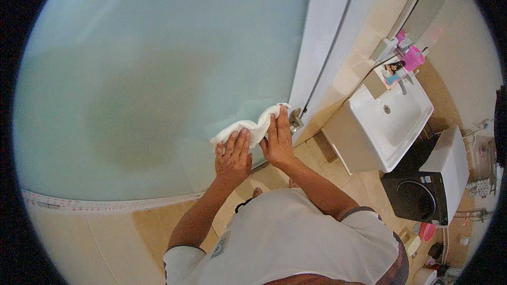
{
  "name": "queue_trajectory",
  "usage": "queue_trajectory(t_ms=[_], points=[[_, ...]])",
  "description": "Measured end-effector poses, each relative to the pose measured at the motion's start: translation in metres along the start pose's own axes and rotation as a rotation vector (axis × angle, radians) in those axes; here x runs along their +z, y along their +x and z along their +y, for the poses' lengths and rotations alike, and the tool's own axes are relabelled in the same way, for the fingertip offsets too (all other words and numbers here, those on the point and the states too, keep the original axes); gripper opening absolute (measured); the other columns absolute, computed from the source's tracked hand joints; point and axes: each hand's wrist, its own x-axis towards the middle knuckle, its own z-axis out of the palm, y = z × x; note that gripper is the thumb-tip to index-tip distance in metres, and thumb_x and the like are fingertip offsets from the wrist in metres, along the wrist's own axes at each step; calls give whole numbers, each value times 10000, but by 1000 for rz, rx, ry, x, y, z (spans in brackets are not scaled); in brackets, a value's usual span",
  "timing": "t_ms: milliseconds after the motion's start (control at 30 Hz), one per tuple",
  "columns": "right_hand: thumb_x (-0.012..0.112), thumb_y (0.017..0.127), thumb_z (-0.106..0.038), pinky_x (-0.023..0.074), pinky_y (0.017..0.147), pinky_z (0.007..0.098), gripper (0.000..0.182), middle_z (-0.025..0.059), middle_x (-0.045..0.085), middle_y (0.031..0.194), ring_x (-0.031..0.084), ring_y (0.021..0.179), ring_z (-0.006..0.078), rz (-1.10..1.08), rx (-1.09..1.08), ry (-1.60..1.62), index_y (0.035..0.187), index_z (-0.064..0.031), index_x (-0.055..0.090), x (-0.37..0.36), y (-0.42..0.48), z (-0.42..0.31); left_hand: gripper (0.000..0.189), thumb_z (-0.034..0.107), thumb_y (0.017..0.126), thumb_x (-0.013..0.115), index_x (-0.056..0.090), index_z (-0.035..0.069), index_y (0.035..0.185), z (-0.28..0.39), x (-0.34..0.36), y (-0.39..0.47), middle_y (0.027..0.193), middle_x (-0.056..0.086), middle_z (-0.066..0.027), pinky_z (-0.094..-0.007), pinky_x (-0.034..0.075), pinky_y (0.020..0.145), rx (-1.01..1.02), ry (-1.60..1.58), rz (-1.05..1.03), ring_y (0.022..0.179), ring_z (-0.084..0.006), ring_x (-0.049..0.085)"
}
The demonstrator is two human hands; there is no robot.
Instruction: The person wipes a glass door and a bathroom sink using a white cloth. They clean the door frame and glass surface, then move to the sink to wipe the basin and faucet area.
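Note:
A frosted glass panel (158, 87) fills the left and middle of the view. Against its lower right part lies a folded white cloth (253, 126). My left hand (234, 156) presses the cloth's left end flat to the glass, fingers spread a little. Over the cloth's right end is my right hand (279, 138), its fingertips on the fabric near the panel's pale frame (317, 35). A metal door handle or latch (295, 120) sits just right of my right hand. The palms hide part of the cloth's lower edge.
To the right stands a white washbasin (400, 114), with a pink cup (414, 58) and toiletries at its back. Beyond it is a dark front-loading washing machine (416, 198). Tape with red printing (111, 204) runs along the panel's lower left edge. Tiled floor (352, 194) shows below.

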Motion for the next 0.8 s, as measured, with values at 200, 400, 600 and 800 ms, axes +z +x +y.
queue_trajectory(t_ms=[200, 400, 600, 800], points=[[750, 797, -85, 274, 1175, 588, 813, 393, 167, 1574, 239, 1445, 569, -97, 105, -21, 1468, 95, 327, 14, -22, -20, 612, 186, 873, 597, 489, 34, 1457, -9, 8, -38, 1559, 448, -60, -466, 307, 1097, -57, -119, -47, 1433, -231, 379], [759, 813, -69, 318, 1159, 540, 948, 387, 98, 1591, 225, 1450, 559, -201, 196, 78, 1540, 88, 171, 50, -69, -35, 782, 187, 794, 634, 389, 42, 1522, -24, 37, -88, 1622, 330, -82, -543, 236, 1170, -14, -96, -192, 1469, -277, 314], [754, 840, -124, 290, 1188, 516, 968, 368, 69, 1606, 196, 1478, 526, -225, 355, 320, 1554, 68, 129, 97, -122, -48, 659, 163, 874, 530, 420, 4, 1504, -43, 47, -124, 1623, 337, -73, -492, 113, 1224, 90, -29, -273, 1497, -215, 282], [705, 901, -265, 203, 1230, 482, 993, 352, 38, 1621, 92, 1520, 475, -222, 599, 480, 1578, 52, 53, 107, -119, -54, 621, 162, 876, 520, 454, -5, 1471, -49, 36, -107, 1617, 342, -90, -437, 111, 1238, 203, -68, -243, 1490, -209, 293]])
